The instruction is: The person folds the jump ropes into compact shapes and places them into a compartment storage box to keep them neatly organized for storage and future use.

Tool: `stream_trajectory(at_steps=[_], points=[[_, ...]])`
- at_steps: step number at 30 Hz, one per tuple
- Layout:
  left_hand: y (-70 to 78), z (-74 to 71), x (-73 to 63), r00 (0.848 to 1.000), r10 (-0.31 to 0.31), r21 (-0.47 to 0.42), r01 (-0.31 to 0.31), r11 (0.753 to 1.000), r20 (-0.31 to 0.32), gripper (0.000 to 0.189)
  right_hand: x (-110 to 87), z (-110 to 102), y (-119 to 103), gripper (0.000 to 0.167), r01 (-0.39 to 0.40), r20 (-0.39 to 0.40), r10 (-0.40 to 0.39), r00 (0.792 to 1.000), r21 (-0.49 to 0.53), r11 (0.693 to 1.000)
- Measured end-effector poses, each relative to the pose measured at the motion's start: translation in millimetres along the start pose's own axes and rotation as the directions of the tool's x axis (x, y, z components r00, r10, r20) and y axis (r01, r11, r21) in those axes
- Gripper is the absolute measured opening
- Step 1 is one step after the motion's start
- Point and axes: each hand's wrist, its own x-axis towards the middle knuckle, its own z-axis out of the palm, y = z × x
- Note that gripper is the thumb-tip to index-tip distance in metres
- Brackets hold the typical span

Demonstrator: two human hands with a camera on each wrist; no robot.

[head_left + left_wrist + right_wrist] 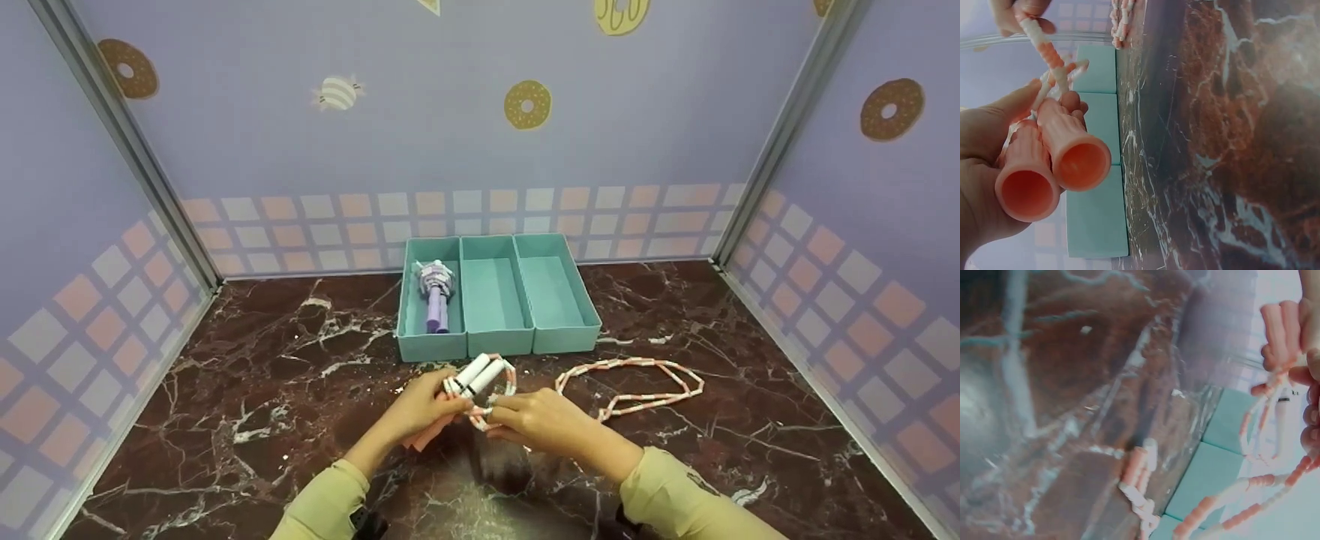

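Note:
My left hand (427, 405) grips the two handles of a beaded jump rope, side by side. Their white ends (480, 375) point toward the box, and their flared pink ends (1081, 163) show hollow in the left wrist view. Pink and white beaded cord loops around the handles near my left thumb. My right hand (540, 420) pinches a length of this cord (1050, 53) just right of the handles. The rest of the beaded cord (645, 403) trails in a loose loop on the table to the right.
A teal box (501, 342) with three compartments stands behind my hands. Its left compartment holds a bundled jump rope with purple handles (435, 307). Patterned panels (480, 157) enclose the dark marbled table (300, 420) at the back and both sides.

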Motion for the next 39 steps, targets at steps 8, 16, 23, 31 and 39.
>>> stream_trajectory(at_steps=[8,16,23,31,39], points=[[0.9,4.4,-2.7,0.98,0.061,0.094,-0.08,0.992,0.191,0.027,1.8,-5.9,8.2,0.02,-0.022,0.008,0.021,1.0,0.084,0.996],[7.7,8.7,-5.9,0.947,0.072,0.063,-0.096,0.993,0.314,0.021,2.4,-2.3,10.8,0.016,-0.027,-0.01,0.029,1.0,0.108,0.994],[11.1,9.9,-8.2,0.924,0.085,0.092,-0.128,0.988,0.373,0.022,2.2,0.4,10.0,0.016,-0.069,0.005,0.069,0.998,0.164,0.984],[15.3,13.9,-9.5,0.913,0.118,0.199,-0.209,0.957,0.39,0.029,2.9,2.3,14.2,0.02,-0.184,0.114,0.15,0.982,0.422,0.888],[23.8,16.5,-9.8,0.918,0.141,0.228,-0.237,0.944,0.371,0.029,1.7,1.2,23.6,0.026,-0.544,0.425,0.343,0.838,0.602,0.584]])
